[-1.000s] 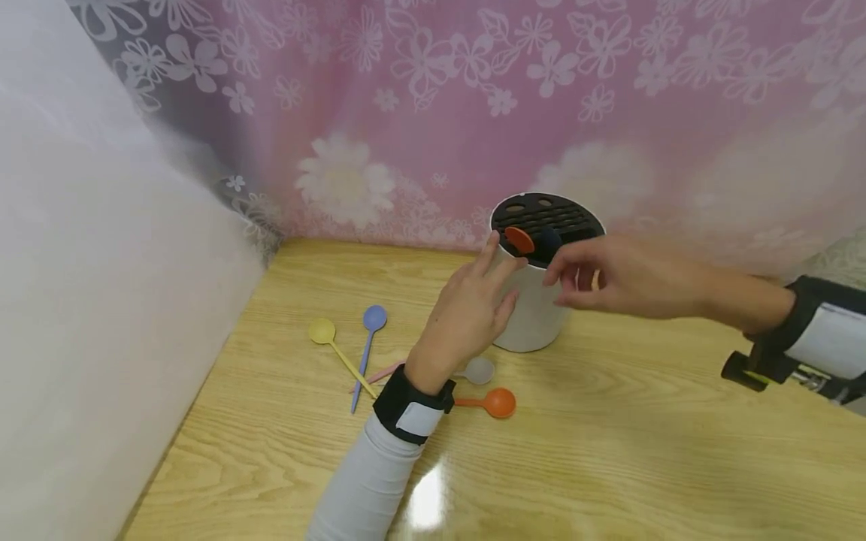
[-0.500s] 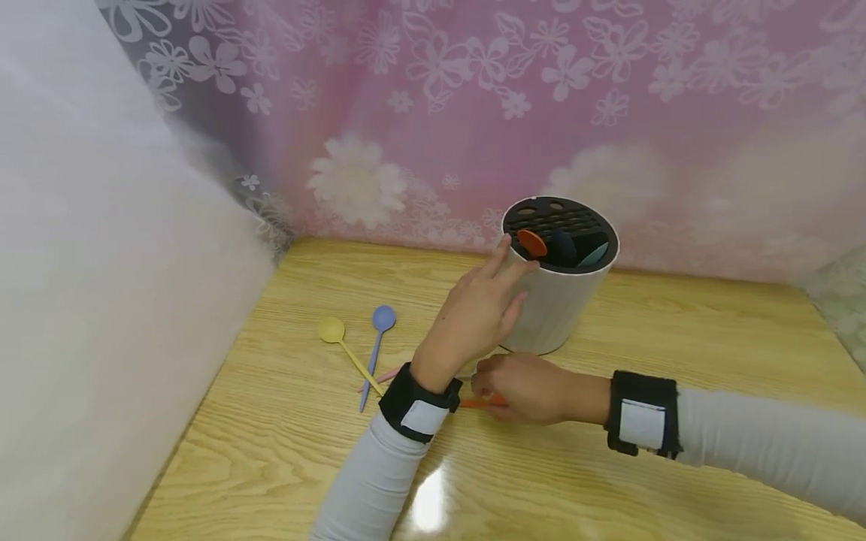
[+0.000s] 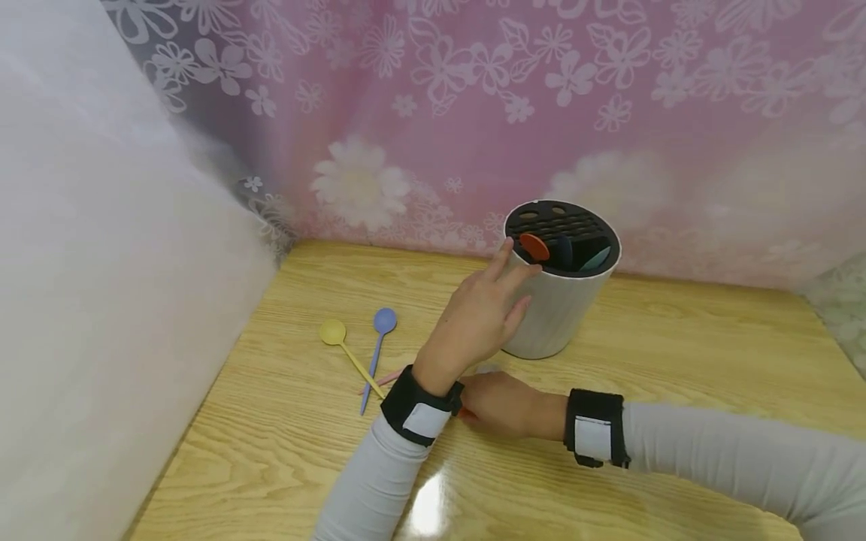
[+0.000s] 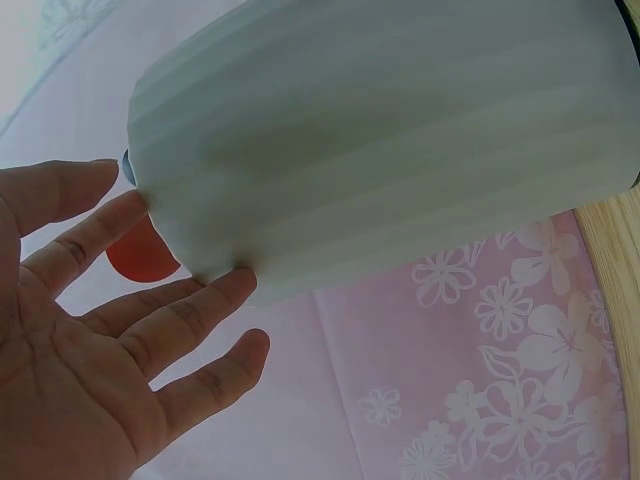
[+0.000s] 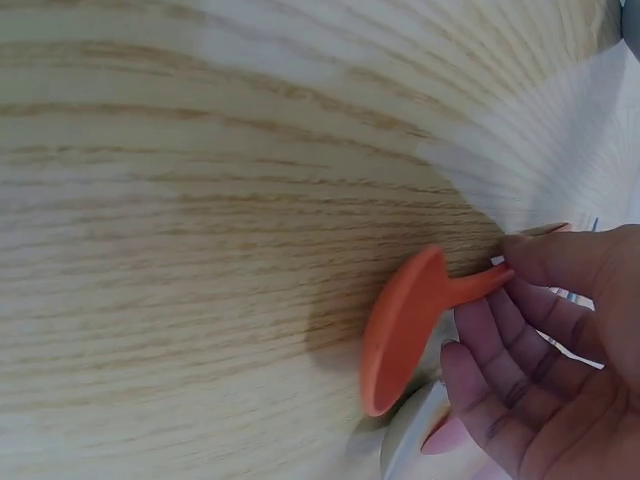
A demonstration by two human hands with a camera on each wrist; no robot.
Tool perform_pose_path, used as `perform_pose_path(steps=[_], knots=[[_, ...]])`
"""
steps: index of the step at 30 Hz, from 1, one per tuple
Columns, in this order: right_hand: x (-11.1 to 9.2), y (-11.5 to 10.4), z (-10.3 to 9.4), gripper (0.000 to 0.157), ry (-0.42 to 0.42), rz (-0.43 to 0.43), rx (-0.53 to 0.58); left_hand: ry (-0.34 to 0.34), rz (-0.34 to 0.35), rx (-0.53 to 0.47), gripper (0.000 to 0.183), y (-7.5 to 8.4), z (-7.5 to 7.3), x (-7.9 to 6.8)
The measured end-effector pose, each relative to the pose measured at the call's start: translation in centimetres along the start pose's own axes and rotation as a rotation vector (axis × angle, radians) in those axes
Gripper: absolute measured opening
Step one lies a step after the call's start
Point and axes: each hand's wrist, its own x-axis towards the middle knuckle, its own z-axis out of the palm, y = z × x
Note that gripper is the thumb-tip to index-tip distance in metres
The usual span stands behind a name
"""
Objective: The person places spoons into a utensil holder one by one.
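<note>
In the right wrist view my right hand [image 5: 550,340] pinches the handle of an orange spoon [image 5: 400,335] between thumb and fingers, its bowl close to the wooden surface. From the head view, that hand [image 3: 501,404] lies low on the table and hides the spoon almost wholly. My left hand [image 3: 476,319], fingers extended, touches the rim and side of a white ribbed utensil holder [image 3: 555,315] with a black slotted top. Inside stand an orange utensil [image 3: 534,246], a dark blue one [image 3: 563,252] and a teal one [image 3: 595,259]. Beside the held spoon is a greyish spoon [image 5: 408,425].
Left of my hands lie a yellow spoon [image 3: 333,332] and a blue spoon [image 3: 385,321], their handles crossing near a pink handle [image 3: 389,378]. A pink floral curtain [image 3: 433,135] hangs behind the table [image 3: 271,451], and a white sheet [image 3: 135,263] borders its left side.
My right hand has moved from beside the holder's top down and left to the table, and now pinches the orange spoon. The left hand keeps its place at the holder.
</note>
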Motion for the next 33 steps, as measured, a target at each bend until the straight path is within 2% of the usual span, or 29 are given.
perform_pose_path(steps=[4,7,12,18,20,23,27,33], knots=[[-0.5,0.2,0.0,0.012,-0.004,-0.017,-0.005,0.002,0.002,0.002,0.04,0.1,0.1,0.1],[-1.4,0.5,-0.6,0.013,-0.051,0.008,0.036,-0.006,0.006,0.005,0.041,0.3,0.3,0.2],[-3.5,1.3,-2.9,0.024,-0.125,0.107,0.133,-0.008,0.018,0.022,0.043,0.2,0.4,0.4],[-6.1,2.5,-5.8,0.021,-0.142,0.167,0.205,-0.011,0.001,0.022,0.044,0.1,0.4,0.5],[-7.0,2.6,-6.6,0.018,-0.12,0.179,0.217,-0.015,-0.003,0.026,0.044,0.1,0.3,0.4],[-8.1,2.3,-7.8,0.025,-0.048,0.189,0.235,-0.023,-0.009,0.025,0.046,0.2,0.2,0.3],[-9.1,1.5,-9.4,0.026,0.055,0.157,0.226,-0.021,-0.009,0.015,0.046,0.2,0.1,0.1],[-9.7,0.8,-11.6,0.021,0.127,0.098,0.245,0.003,0.004,-0.004,0.045,0.3,0.3,-0.1]])
